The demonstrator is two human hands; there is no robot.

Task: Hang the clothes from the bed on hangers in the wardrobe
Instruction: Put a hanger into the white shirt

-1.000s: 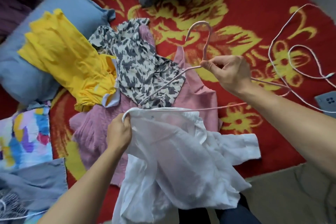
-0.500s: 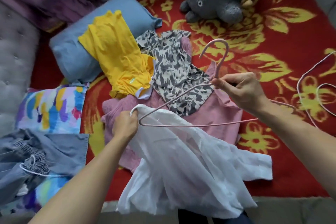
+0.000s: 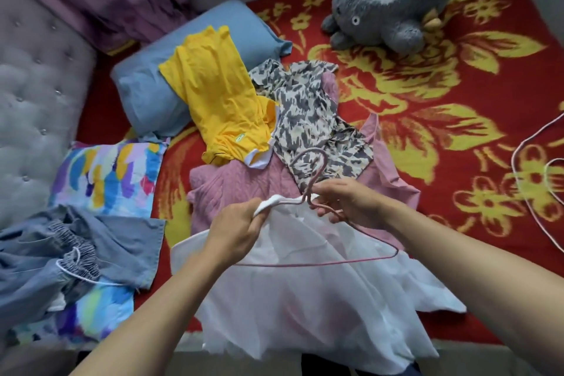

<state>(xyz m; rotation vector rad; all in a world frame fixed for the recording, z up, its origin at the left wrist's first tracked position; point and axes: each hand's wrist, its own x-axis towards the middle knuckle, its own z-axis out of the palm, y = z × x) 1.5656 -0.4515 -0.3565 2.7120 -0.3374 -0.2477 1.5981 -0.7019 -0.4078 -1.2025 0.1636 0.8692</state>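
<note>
- White shirt [image 3: 305,308] hung past the near edge of red bedspread [image 3: 451,198].
- Left hand [image 3: 238,230] gripped its collar; right hand [image 3: 345,201] fingers curled round pink hanger [image 3: 317,263] neck.
- Beyond: yellow shirt [image 3: 219,107], patterned top [image 3: 311,119] heaped; open bedspread rightward.

Single head-worn view, looking forward and down, close over the bed [image 3: 457,119], wide-angle

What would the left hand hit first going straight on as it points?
Left hand grips the shirt collar; straight on, likely the hanger neck first, right hand just beyond. Depth unclear.
</note>
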